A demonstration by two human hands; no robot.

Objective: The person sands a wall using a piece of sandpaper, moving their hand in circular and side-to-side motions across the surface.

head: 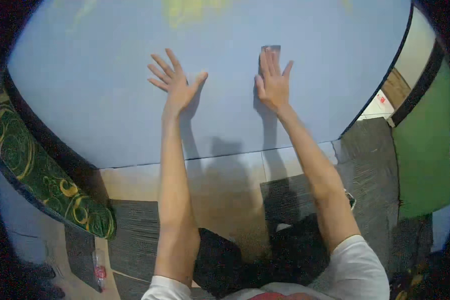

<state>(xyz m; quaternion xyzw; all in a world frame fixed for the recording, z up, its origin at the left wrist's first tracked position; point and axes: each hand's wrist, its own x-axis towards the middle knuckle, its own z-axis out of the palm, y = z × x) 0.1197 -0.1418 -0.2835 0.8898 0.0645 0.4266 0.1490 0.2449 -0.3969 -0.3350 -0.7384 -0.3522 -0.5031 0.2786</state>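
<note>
A broad light-blue wall (225,105) rises before me, with faded yellow patches near the top. My left hand (176,82) is at the wall, fingers spread apart and nothing in it. To its right, my right hand (275,78) lies nearly flat over a small dark rectangular pad (275,48) against the wall, the fingers covering most of it. Whether the pad is a sanding sheet or a block cannot be told. Both arms are stretched forward and cast shadows on the wall.
Grey ribbed mats (135,232) lie over pale floor tiles (131,183). A green patterned cushion or mattress (60,183) is at left, a clear plastic bottle (99,270) at lower left. A green panel (423,150) stands at right beside an opening.
</note>
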